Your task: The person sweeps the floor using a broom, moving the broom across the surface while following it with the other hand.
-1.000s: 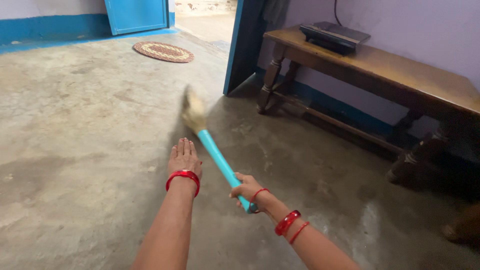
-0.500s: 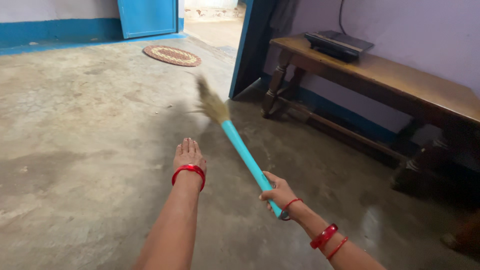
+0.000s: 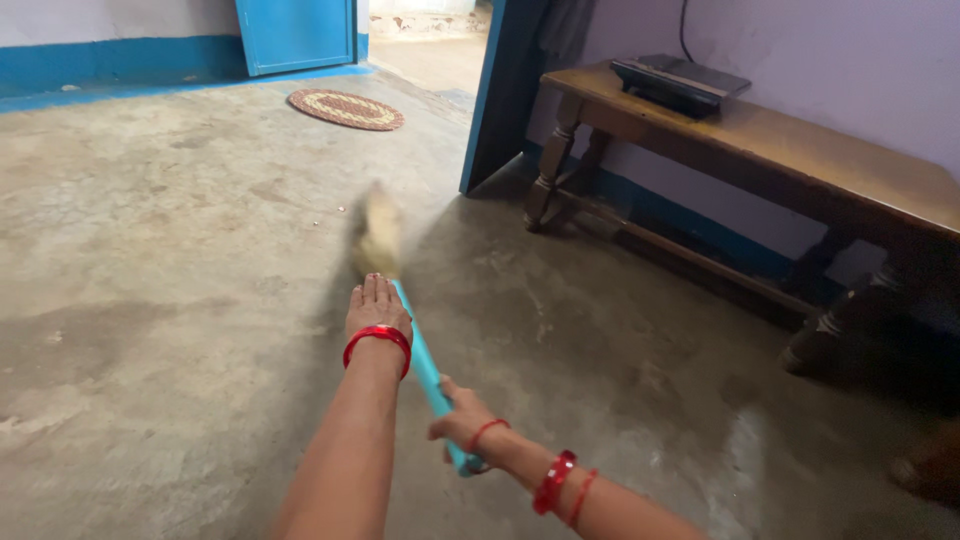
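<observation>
- While the right hand (image 3: 462,422) is closed around the near end of the broom (image 3: 420,365), its grip is clamped on the turquoise handle low down, which lets the long handle swing the far end wide over the floor (image 3: 150,250).
- Out at the far end, the straw head of the broom is a pale blur just beyond the left hand (image 3: 377,308), low over the floor and left of the blue door edge (image 3: 492,100).
- Stretched forward with fingers straight and together, the left hand holds nothing; its grip is flat and unclasped, and the handle passes just to its right, perhaps touching it, though I cannot tell.
- Red bangles (image 3: 378,340) sit on both wrists.
- Along the right wall stands a wooden counter (image 3: 800,160) carrying a flat black device (image 3: 680,80), well apart from the broom.
- Far off, a round woven mat (image 3: 346,109) lies by the doorway.
</observation>
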